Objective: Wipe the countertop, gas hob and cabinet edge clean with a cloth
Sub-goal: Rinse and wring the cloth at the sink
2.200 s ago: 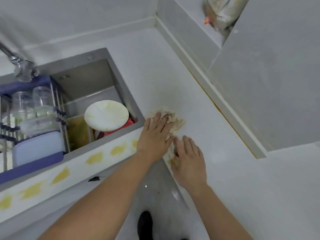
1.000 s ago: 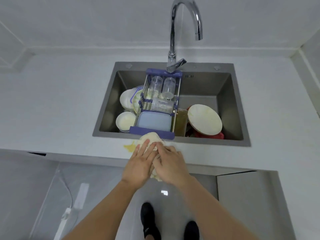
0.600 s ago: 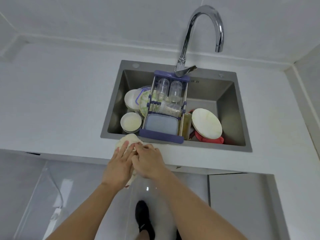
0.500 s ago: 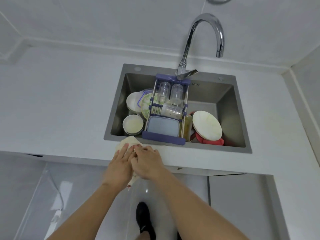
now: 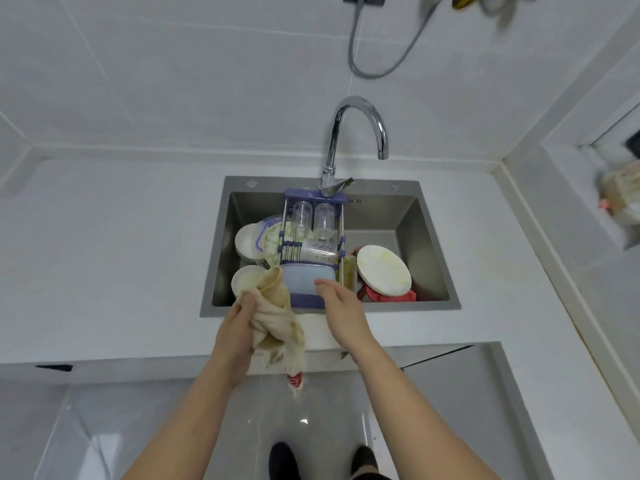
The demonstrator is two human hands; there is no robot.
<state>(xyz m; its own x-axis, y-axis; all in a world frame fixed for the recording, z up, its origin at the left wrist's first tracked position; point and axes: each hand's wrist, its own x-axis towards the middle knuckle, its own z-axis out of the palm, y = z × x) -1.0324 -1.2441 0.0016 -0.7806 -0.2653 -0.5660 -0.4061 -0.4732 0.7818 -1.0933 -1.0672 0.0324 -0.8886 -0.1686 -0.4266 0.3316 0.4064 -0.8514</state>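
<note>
My left hand (image 5: 237, 327) grips a crumpled, stained beige cloth (image 5: 275, 317) and holds it up over the front edge of the white countertop (image 5: 104, 258), by the sink's front left corner. The cloth's tail with a red tag hangs down past the cabinet edge (image 5: 138, 363). My right hand (image 5: 341, 311) hovers flat over the sink's front rim, fingers apart, holding nothing. No gas hob is in view.
The steel sink (image 5: 433, 244) is full of dirty plates, bowls (image 5: 246, 279) and a purple rack (image 5: 311, 247) with glasses. A chrome tap (image 5: 349, 140) arches over it. A grey hose hangs on the tiled wall. A cabinet door (image 5: 450, 355) at lower right stands ajar.
Both hands were pressed together on the cloth, sliding it left along the counter's front strip. Now the left hand has lifted the bunched cloth and the right hand has let go.
</note>
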